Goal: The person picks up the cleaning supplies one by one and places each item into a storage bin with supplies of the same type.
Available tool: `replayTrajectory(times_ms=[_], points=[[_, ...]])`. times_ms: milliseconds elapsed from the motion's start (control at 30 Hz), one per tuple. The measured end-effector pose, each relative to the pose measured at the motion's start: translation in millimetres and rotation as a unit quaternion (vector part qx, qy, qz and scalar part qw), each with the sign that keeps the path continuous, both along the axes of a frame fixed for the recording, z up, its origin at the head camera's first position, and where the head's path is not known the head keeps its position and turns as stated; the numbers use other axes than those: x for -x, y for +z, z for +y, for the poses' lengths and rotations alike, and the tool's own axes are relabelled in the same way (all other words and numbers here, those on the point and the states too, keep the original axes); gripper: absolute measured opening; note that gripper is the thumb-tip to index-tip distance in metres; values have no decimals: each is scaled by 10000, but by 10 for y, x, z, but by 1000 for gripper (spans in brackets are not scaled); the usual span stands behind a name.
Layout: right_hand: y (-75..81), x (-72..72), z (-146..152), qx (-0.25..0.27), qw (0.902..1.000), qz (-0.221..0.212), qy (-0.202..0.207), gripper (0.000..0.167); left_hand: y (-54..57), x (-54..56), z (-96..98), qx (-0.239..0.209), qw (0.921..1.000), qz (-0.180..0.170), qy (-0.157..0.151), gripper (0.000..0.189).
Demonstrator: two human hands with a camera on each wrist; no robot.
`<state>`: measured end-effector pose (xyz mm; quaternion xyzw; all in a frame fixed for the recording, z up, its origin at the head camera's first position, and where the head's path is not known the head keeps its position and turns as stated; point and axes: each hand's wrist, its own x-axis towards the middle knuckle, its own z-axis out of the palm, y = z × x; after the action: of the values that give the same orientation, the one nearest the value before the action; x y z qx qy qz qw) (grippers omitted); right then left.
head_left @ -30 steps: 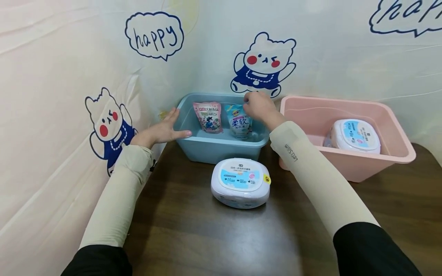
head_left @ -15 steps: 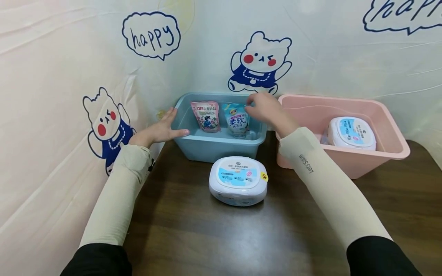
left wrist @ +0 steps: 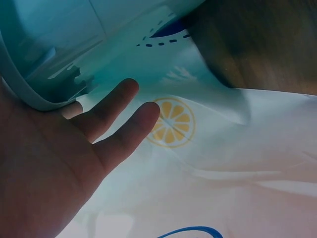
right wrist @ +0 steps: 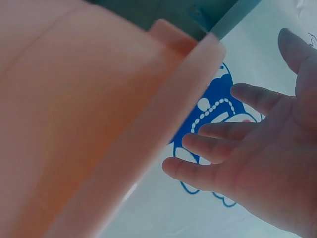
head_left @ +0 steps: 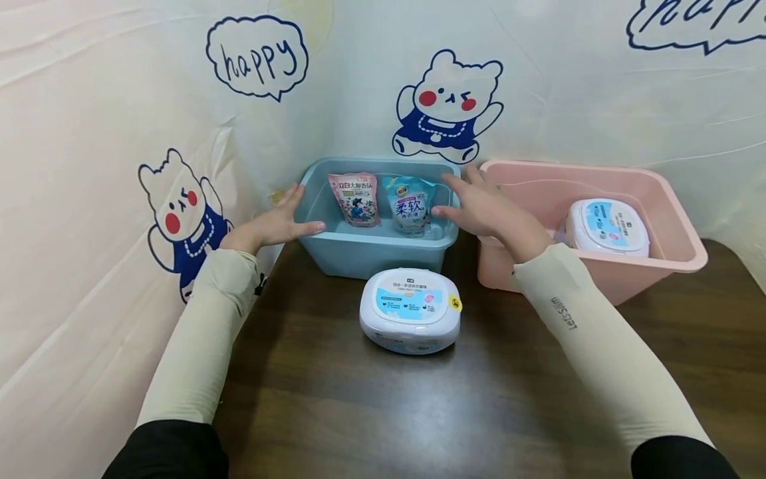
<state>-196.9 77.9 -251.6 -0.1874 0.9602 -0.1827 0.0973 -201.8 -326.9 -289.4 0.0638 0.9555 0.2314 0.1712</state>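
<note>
A blue plastic bin holds a pink detergent pouch on the left and a blue detergent pouch on the right, both leaning back. My left hand touches the bin's left rim, fingers spread; in the left wrist view that hand lies against the rim. By the right end of the bin, my right hand has its fingers extended and holds nothing. In the right wrist view, the right hand spreads its fingers beside the pink bin's rim.
A white oval lidded box stands on the brown wooden table in front of the blue bin. To the right, a pink bin holds a similar white box. Printed cloth hangs behind and at the left.
My right hand has drawn away from the blue pouch toward the right, its fingers opening out. The left hand stays at the blue bin's rim. The pouches remain in place.
</note>
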Motion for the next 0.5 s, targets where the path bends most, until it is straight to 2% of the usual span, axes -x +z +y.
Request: replayTrajectory(times_ms=[200, 500], points=[[-32, -102, 162, -161, 9997, -112, 120, 94, 0, 8, 5, -41, 10000, -10, -16, 113], [-81, -167, 312, -311, 9993, -212, -15, 102, -8, -1, 2, -33, 10000, 17, 43, 115]])
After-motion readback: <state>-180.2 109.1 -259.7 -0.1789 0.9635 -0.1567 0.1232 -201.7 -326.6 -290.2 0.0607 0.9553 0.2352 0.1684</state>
